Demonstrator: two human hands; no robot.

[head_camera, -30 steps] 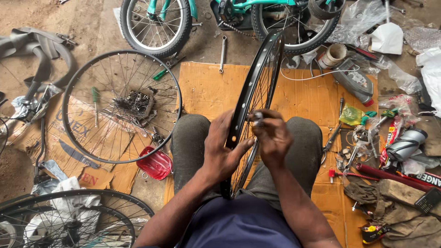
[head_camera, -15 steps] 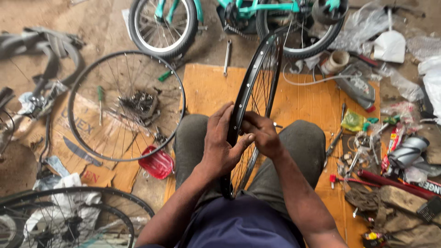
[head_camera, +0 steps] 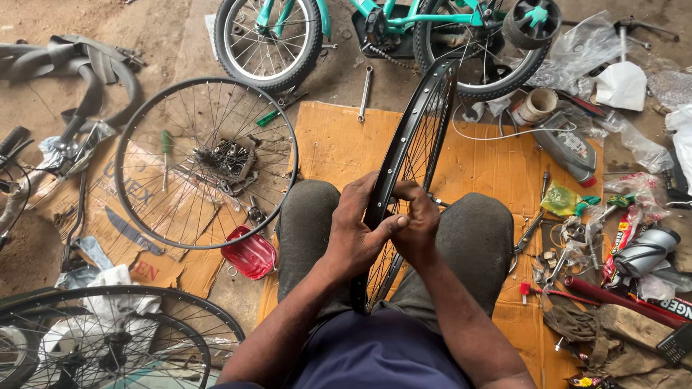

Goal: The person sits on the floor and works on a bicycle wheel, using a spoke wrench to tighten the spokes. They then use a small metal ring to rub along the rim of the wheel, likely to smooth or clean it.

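Note:
A black spoked bicycle rim stands upright between my knees, its top leaning away toward the teal bicycle. My left hand wraps the rim's near part from the left, thumb pressed across it. My right hand is closed against the rim from the right, fingers curled at a spoke end; whatever small thing it pinches is hidden. Both hands touch each other at the rim.
A bare spoked wheel lies flat on cardboard at left, with a red reflector beside it. Another wheel sits at bottom left. Tools, bottles and rags crowd the right. A wrench lies ahead.
My right hand has dropped from above the rim and closed onto it beside my left hand. The left hand has kept its grip on the rim.

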